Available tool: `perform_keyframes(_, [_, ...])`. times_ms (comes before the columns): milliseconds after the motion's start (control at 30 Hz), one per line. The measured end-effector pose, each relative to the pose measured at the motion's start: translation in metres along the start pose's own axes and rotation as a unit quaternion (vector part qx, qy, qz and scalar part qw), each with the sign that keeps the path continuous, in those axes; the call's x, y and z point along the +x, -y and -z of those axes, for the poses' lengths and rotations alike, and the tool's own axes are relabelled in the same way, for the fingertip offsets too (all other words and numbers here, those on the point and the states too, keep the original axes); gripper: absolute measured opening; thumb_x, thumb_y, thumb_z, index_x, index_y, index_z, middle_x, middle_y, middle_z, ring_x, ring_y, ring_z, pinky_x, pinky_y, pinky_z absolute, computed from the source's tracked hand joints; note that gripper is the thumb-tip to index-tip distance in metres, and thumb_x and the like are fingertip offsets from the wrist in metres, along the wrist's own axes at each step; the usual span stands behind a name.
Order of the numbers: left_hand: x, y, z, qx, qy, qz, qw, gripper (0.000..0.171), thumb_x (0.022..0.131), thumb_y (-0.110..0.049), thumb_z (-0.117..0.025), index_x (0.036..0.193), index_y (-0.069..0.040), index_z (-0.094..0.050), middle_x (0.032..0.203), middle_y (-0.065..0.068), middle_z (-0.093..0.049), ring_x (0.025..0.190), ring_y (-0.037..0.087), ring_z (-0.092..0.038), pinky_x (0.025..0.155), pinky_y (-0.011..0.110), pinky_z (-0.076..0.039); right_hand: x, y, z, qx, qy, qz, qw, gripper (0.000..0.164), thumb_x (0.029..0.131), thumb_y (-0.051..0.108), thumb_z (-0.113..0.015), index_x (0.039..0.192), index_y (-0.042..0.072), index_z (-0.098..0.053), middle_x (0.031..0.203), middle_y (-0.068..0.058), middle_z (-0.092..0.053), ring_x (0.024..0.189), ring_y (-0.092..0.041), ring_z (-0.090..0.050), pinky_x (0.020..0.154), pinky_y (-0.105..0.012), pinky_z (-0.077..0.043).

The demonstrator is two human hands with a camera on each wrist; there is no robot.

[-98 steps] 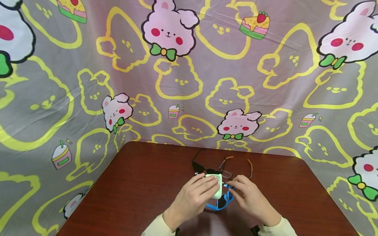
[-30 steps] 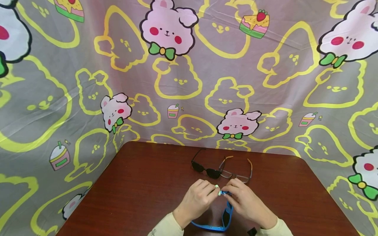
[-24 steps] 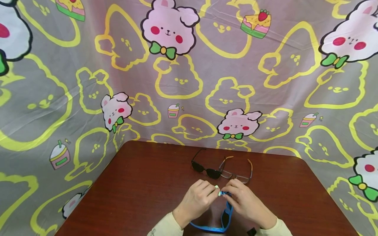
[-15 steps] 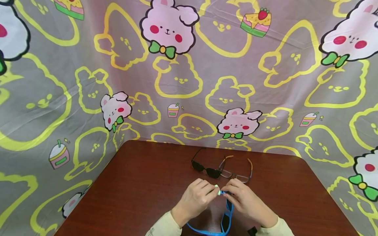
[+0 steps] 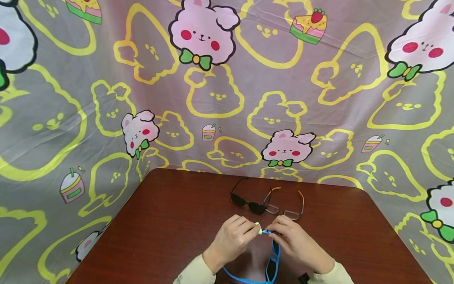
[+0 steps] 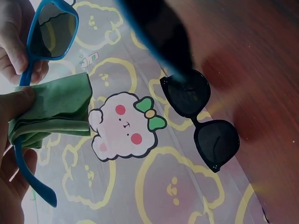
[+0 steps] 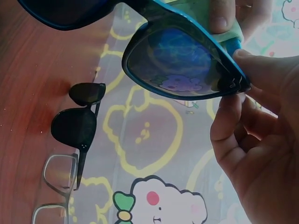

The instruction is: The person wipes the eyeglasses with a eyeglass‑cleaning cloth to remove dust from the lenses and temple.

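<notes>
Patterned curtain [image 5: 216,126] with rabbit, cake and cup motifs, standing at the far side and at left and right. Brown table [image 5: 166,225], its far edge meeting the curtain. Left hand [image 5: 235,240], entering from the near left in a pale sleeve [image 5: 198,272]; thumb and fingers pinch a folded cloth around an eyeglass temple. Right hand [image 5: 296,241], from the near right; thumb and fingers grip the same eyewear at its hinge corner. Blue sunglasses [image 5: 271,268], dark-lensed, held between the two hands above the near part of the table; the far temple runs leftward into the cloth, its tip emerging beyond, while the other curves along the near side. Black sunglasses [image 5: 256,208], resting on the table beyond the hands, one temple reaching toward the far edge. Clear glasses [image 5: 291,215], just to their right, with orange-tipped temples pointing far. Green cloth [image 6: 60,100], folded over the blue temple under the left thumb.
</notes>
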State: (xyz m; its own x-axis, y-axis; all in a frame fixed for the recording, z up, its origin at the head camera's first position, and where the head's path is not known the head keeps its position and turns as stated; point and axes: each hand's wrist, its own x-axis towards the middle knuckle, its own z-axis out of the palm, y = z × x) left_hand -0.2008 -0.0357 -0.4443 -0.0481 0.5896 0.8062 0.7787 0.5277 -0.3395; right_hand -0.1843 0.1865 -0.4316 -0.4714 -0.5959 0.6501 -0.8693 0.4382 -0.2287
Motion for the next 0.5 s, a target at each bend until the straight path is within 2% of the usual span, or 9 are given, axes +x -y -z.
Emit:
perform_keyframes(300, [-0.0004, 0.0024, 0.0013, -0.004, -0.014, 0.001, 0.9999, 0.031, 0.099, -0.01, -0.045, 0.085, -0.011, -0.073, 0.078, -0.004, -0.064, 0.065, 0.007, -0.056, 0.06, 0.017, -0.041, -0.001, -0.0011, 0.0027, 0.0, -0.003, 0.002, 1.0, 0.025, 0.078, -0.003, -0.071, 0.098, 0.014, -0.068, 0.092, 0.009, -0.055, 0.079, -0.004, -0.048, 0.067, -0.009, -0.038])
perform_keyframes(500, [-0.0014, 0.0045, 0.0039, -0.007, -0.009, 0.006, 0.9999, 0.031, 0.099, -0.01, -0.045, 0.086, -0.011, -0.073, 0.079, -0.005, -0.064, 0.066, 0.007, -0.056, 0.061, 0.017, -0.041, -0.0016, -0.0027, 0.0041, -0.004, -0.004, 0.003, 1.0, 0.025, 0.078, -0.002, -0.071, 0.098, 0.014, -0.068, 0.092, 0.009, -0.056, 0.08, -0.003, -0.048, 0.067, -0.009, -0.038])
